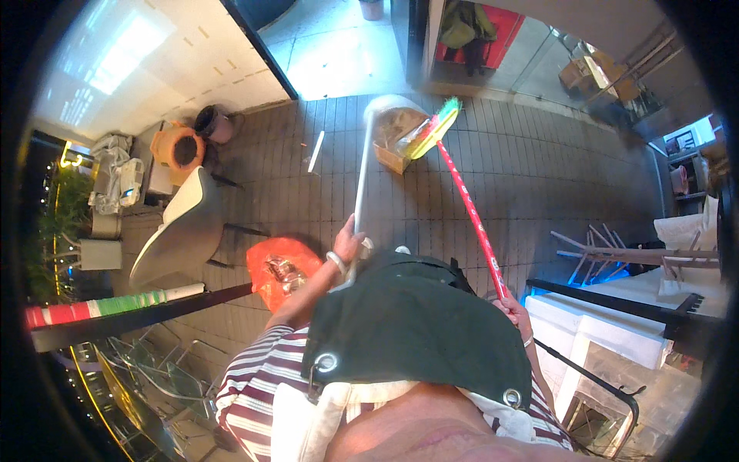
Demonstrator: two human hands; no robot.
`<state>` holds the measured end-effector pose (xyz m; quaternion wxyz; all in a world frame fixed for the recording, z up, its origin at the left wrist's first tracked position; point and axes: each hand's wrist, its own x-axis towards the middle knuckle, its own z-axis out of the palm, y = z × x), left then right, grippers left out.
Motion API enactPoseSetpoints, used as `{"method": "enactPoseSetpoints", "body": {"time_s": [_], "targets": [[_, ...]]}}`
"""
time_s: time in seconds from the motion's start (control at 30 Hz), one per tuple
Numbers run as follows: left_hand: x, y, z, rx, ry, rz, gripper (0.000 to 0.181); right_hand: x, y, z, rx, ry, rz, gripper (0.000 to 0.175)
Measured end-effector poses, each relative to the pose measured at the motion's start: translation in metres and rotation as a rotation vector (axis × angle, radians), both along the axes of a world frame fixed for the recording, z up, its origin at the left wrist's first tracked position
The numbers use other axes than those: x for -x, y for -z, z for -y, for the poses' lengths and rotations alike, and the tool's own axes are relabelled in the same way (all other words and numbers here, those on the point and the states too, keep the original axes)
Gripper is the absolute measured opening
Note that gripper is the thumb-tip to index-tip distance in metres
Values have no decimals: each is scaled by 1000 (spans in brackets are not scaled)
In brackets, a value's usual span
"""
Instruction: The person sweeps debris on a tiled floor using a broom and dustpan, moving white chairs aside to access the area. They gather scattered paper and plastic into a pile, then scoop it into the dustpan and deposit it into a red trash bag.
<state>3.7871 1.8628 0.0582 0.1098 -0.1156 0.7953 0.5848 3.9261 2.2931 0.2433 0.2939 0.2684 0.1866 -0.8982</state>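
My left hand (347, 247), a bracelet at its wrist, is closed round a long white handle (362, 173) that leads up to a blurred pale head, likely a dustpan, beside a cardboard box (394, 157). In my right hand (510, 312) is the red handle of a broom (470, 208). The broom's yellow head with green bristles (447, 110) is at the box's right side, next to some clear and red wrapping. A white strip (316, 152) lies on the tiled floor, left of the white handle.
An orange-red plastic bag (291, 263) stands on the floor near my left forearm. A white chair (179, 225), an orange bucket-like container (183, 148) and a dark bin (215, 124) are at the left. White foam boxes (600, 329) and a wooden rack (629, 254) are at the right.
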Motion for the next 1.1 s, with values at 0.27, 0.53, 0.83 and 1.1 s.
{"method": "enactPoseSetpoints", "body": {"time_s": [0.27,0.53,0.83,1.1], "targets": [[19,-52,-4,76,6,-74,67,-18,-69,-4,-197,-47,20,70],[60,-124,-45,-608,-152,207,38,-26,-39,-3,-444,-153,-11,67],[83,-128,-44,-675,-282,158,20,-26,-19,-9,-672,-217,-56,65],[91,-150,-3,-686,-377,138,19,-18,-3,-6,-804,-237,-97,63]]}}
